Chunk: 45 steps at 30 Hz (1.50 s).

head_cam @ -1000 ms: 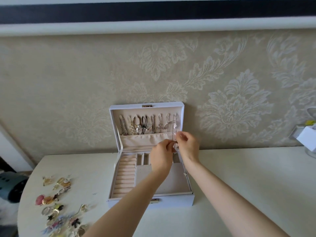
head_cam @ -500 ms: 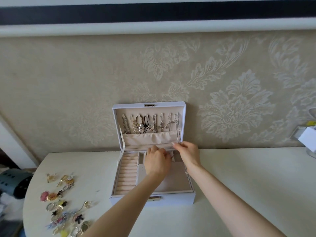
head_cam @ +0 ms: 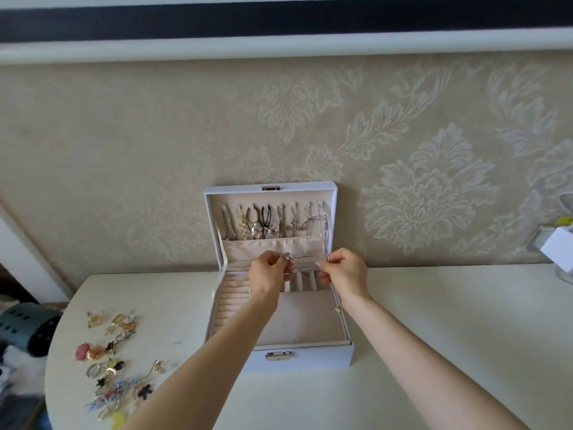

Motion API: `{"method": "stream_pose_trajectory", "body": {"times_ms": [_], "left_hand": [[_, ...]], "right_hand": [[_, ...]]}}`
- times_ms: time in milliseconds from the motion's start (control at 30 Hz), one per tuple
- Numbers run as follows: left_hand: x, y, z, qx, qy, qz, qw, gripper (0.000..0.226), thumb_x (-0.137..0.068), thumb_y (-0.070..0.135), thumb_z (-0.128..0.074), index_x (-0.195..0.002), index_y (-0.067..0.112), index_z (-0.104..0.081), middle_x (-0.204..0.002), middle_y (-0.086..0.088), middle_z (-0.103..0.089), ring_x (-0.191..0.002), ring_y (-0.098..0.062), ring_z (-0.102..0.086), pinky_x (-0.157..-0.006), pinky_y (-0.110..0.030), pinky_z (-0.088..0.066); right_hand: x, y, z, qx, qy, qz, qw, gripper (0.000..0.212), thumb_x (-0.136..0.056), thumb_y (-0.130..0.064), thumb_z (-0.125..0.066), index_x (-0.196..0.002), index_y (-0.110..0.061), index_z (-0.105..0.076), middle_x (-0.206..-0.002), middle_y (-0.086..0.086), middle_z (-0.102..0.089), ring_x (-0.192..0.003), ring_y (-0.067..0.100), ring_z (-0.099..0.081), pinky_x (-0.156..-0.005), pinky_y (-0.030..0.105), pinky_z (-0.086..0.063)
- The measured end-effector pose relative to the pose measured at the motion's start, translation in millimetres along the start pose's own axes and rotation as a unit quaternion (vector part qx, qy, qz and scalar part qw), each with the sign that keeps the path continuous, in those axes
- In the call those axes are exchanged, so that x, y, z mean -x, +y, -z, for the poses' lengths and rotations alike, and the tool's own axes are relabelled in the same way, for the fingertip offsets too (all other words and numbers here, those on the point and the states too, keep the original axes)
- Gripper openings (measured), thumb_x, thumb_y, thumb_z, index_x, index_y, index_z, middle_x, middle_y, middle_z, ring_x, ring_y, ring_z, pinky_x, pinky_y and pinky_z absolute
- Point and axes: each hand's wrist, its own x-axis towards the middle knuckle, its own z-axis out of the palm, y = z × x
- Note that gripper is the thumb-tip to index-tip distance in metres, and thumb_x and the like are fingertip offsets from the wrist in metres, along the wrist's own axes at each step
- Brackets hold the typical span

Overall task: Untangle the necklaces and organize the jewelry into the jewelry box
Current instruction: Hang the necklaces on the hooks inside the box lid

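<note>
A white jewelry box (head_cam: 310, 356) stands open against the wall, its lid upright. Several necklaces (head_cam: 269, 223) hang from hooks inside the lid above a beige fabric pocket (head_cam: 245, 248). A thin silver necklace (head_cam: 305, 259) stretches between my two hands, in front of the pocket. My left hand (head_cam: 268, 274) pinches its pendant end. My right hand (head_cam: 342, 270) pinches the chain near the lid's right edge. Below my hands lie the ring rolls (head_cam: 231, 301) and small compartments of the tray.
A pile of loose earrings and brooches (head_cam: 111, 364) lies on the white table (head_cam: 449, 321) at the front left. A white object (head_cam: 558, 248) sits at the far right edge. A dark blue item (head_cam: 21, 327) sits off the table's left side.
My hands dropped from the lid's right hook to the tray, then rose and moved apart, with the thin silver chain now pulled taut between them.
</note>
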Motion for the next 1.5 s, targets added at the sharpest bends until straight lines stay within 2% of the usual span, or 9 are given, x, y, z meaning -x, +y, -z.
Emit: {"method": "stream_pose_trajectory", "body": {"times_ms": [167,367,600,733,867,1000,1200,1367,1500], "left_hand": [[-4.1,15.2,3.1,-0.086,-0.030,-0.088,0.992,0.015,-0.087,-0.008,-0.052,-0.084,0.003,-0.062,-0.075,-0.010,-0.064,-0.066,-0.018,-0.063,-0.067,-0.025,-0.056],[0.4,46.9,-4.8,-0.147,-0.107,-0.208,0.961,0.016,-0.081,-0.007,-0.056,-0.083,0.007,-0.064,-0.068,0.001,-0.063,-0.062,-0.008,-0.060,-0.067,-0.024,-0.052],[-3.5,47.5,-2.6,-0.110,-0.127,-0.222,0.960,0.024,-0.078,-0.008,-0.059,-0.083,0.014,-0.066,-0.086,-0.003,-0.071,-0.083,-0.015,-0.066,-0.080,-0.029,-0.053],[-15.8,32.9,-4.5,-0.192,-0.079,-0.236,0.949,0.022,-0.085,-0.005,-0.058,-0.102,0.007,-0.064,-0.099,-0.005,-0.068,-0.093,-0.018,-0.064,-0.085,-0.029,-0.052],[-15.2,15.5,-12.0,-0.445,-0.047,-0.256,0.857,0.036,-0.091,0.000,-0.049,-0.126,0.009,-0.049,-0.128,-0.007,-0.049,-0.117,-0.024,-0.048,-0.086,-0.033,-0.048],[-15.1,10.1,-14.6,-0.524,-0.050,-0.273,0.805,0.040,-0.090,0.004,-0.048,-0.128,0.010,-0.042,-0.128,-0.008,-0.040,-0.116,-0.025,-0.043,-0.084,-0.031,-0.046],[-13.5,4.3,-12.5,-0.522,-0.065,-0.282,0.802,0.037,-0.092,0.008,-0.048,-0.128,0.012,-0.049,-0.125,-0.007,-0.038,-0.115,-0.022,-0.044,-0.076,-0.029,-0.047],[-16.7,2.8,-7.7,-0.503,-0.081,-0.285,0.812,0.039,-0.091,0.006,-0.047,-0.129,0.013,-0.050,-0.124,-0.007,-0.045,-0.117,-0.023,-0.043,-0.080,-0.031,-0.044],[-19.9,4.6,-3.5,-0.477,-0.102,-0.277,0.828,0.039,-0.089,0.006,-0.050,-0.128,0.015,-0.051,-0.120,-0.005,-0.046,-0.110,-0.022,-0.051,-0.080,-0.032,-0.048]], "right_hand": [[3.0,-9.4,4.4,-0.034,-0.056,0.007,0.998,0.028,-0.079,0.016,-0.062,-0.096,-0.003,-0.051,-0.073,0.014,-0.060,-0.040,0.012,-0.057,-0.043,0.023,-0.050],[8.6,-16.6,1.3,-0.032,-0.145,0.061,0.987,0.045,-0.077,0.014,-0.066,-0.109,-0.015,-0.057,-0.061,0.008,-0.053,-0.047,0.016,-0.056,-0.049,0.028,-0.052],[6.9,-23.4,1.7,0.005,-0.222,0.041,0.974,0.016,-0.084,0.010,-0.060,-0.084,-0.004,-0.069,-0.060,-0.001,-0.064,-0.050,0.010,-0.053,-0.050,0.020,-0.048],[0.6,-22.5,6.7,0.055,-0.180,0.042,0.981,0.011,-0.085,0.007,-0.061,-0.087,0.000,-0.069,-0.067,0.003,-0.064,-0.053,0.011,-0.053,-0.048,0.018,-0.045],[-4.7,-27.7,5.4,0.111,-0.126,0.091,0.982,0.011,-0.085,0.006,-0.061,-0.081,-0.003,-0.067,-0.063,0.001,-0.058,-0.051,0.006,-0.052,-0.045,0.013,-0.043],[-14.6,-43.5,-0.8,0.148,-0.097,0.143,0.974,0.005,-0.085,0.001,-0.064,-0.082,-0.001,-0.067,-0.059,-0.002,-0.054,-0.054,0.008,-0.049,-0.057,0.022,-0.043],[-31.6,-64.9,-17.7,0.100,-0.081,0.159,0.979,0.011,-0.087,0.006,-0.058,-0.094,0.004,-0.065,-0.065,0.001,-0.057,-0.048,0.010,-0.055,-0.052,0.022,-0.052],[-38.1,-53.5,-23.5,0.188,-0.054,0.238,0.951,0.005,-0.082,0.003,-0.065,-0.085,0.000,-0.069,-0.071,0.002,-0.062,-0.061,0.023,-0.063,-0.067,0.037,-0.056],[-38.5,-44.1,-17.1,0.274,-0.041,0.283,0.918,0.012,-0.081,0.001,-0.066,-0.089,-0.006,-0.073,-0.089,0.005,-0.067,-0.074,0.013,-0.056,-0.070,0.014,-0.040]]}}
